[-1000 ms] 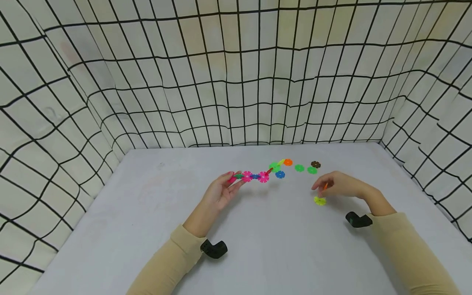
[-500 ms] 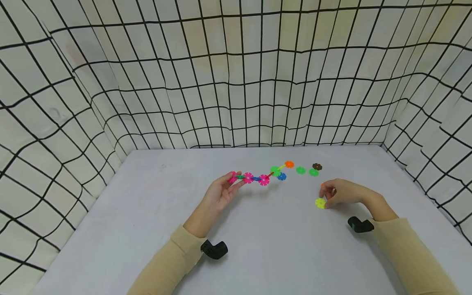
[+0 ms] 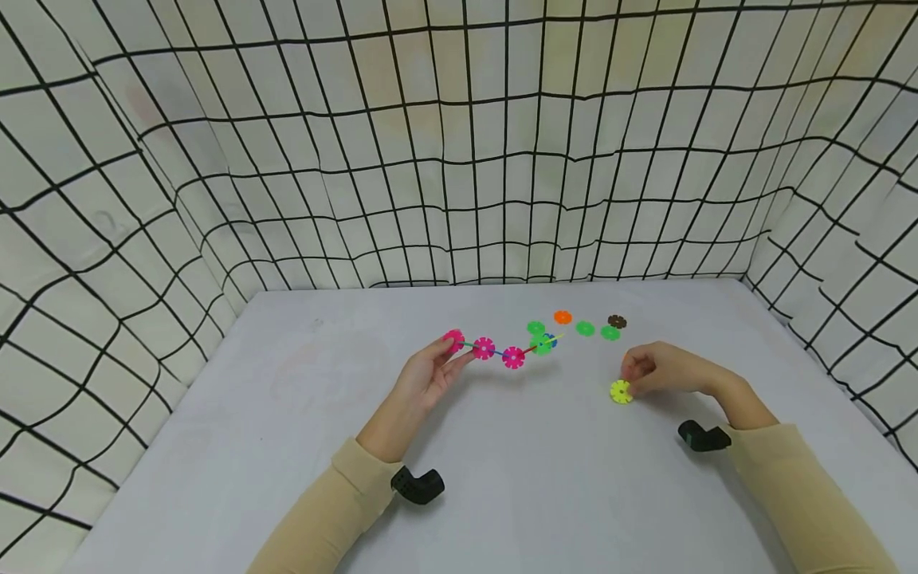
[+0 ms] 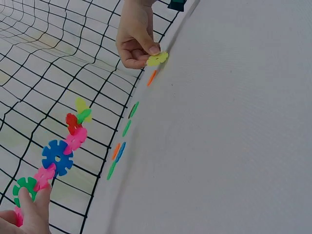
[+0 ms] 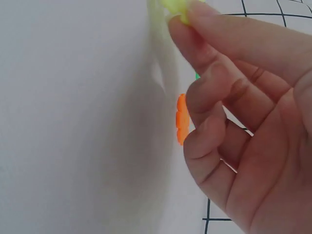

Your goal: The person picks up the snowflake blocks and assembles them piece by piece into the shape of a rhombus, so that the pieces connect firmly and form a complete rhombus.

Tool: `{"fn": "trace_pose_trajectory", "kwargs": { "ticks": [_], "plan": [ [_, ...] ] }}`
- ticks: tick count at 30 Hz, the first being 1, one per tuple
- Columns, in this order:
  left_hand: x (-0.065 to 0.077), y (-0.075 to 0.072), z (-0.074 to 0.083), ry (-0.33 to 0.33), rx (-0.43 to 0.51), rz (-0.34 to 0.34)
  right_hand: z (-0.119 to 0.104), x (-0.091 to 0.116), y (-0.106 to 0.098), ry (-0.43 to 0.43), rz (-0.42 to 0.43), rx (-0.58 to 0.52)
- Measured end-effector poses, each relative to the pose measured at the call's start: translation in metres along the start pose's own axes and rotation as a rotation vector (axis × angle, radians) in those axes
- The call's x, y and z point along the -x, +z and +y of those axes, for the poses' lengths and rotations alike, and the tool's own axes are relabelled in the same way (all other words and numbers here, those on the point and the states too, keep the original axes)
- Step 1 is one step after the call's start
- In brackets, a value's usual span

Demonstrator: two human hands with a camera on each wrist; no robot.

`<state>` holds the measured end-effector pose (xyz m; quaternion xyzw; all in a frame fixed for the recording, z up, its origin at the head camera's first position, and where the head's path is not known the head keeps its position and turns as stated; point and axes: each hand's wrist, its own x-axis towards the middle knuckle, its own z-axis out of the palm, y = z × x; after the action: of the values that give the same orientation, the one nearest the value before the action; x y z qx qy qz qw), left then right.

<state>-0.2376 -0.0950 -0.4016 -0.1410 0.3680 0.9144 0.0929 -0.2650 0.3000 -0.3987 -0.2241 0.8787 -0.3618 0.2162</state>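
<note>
My left hand (image 3: 430, 373) grips one end of a chain of notched plastic snowflake discs (image 3: 484, 348), raised off the table. In the left wrist view its pink, green, blue (image 4: 57, 158), red and yellow (image 4: 82, 105) pieces slot together edge to edge. The thumb lies across the green disc (image 4: 24, 189) near the held end. My right hand (image 3: 663, 371) pinches a single yellow snowflake disc (image 3: 621, 391) between thumb and index finger, the other fingers curled. Behind that hand an orange disc (image 5: 182, 119) lies on the table, hidden in the head view.
Loose discs lie toward the back of the white table (image 3: 344, 335): green (image 3: 585, 328), orange (image 3: 562, 317), brown (image 3: 617, 321), and a blue one (image 3: 552, 340) partly behind the chain. Black netting (image 3: 473, 163) over white walls rises at the back and both sides.
My right hand has put down the orange disc and taken the yellow one from the table, tipping it up. The chain's far end has swung lower and nearer; my left hand keeps its grip.
</note>
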Motion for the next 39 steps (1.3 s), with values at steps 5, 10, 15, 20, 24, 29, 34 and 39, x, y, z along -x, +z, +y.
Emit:
{"fn": "trace_pose_trajectory", "kwargs": {
  "ticks": [5, 10, 15, 20, 24, 29, 34, 39],
  "plan": [
    [0.001, 0.001, -0.001, 0.004, -0.034, 0.032, -0.002, 0.000, -0.002, 0.004, 0.078, 0.003],
    [0.001, 0.002, -0.001, 0.005, -0.056, 0.021, -0.010, 0.001, -0.005, 0.012, 0.206, 0.007],
    [0.002, 0.005, 0.000, -0.008, -0.099, -0.007, -0.023, 0.002, -0.009, -0.002, 0.347, -0.010],
    [0.003, 0.005, -0.001, -0.002, -0.177, -0.043, -0.040, -0.003, -0.004, -0.050, 0.497, -0.006],
    [0.003, 0.006, -0.004, 0.013, -0.232, -0.062, -0.056, -0.011, 0.005, -0.116, 0.599, -0.035],
    [0.002, 0.007, -0.007, 0.012, -0.256, -0.063, -0.072, -0.024, 0.012, -0.190, 0.628, -0.075],
    [0.001, 0.007, -0.007, 0.006, -0.247, -0.059, -0.080, -0.040, 0.018, -0.205, 0.595, -0.113],
    [0.001, 0.008, -0.007, -0.006, -0.253, -0.059, -0.083, -0.054, 0.027, -0.212, 0.573, -0.128]
  ]
}}
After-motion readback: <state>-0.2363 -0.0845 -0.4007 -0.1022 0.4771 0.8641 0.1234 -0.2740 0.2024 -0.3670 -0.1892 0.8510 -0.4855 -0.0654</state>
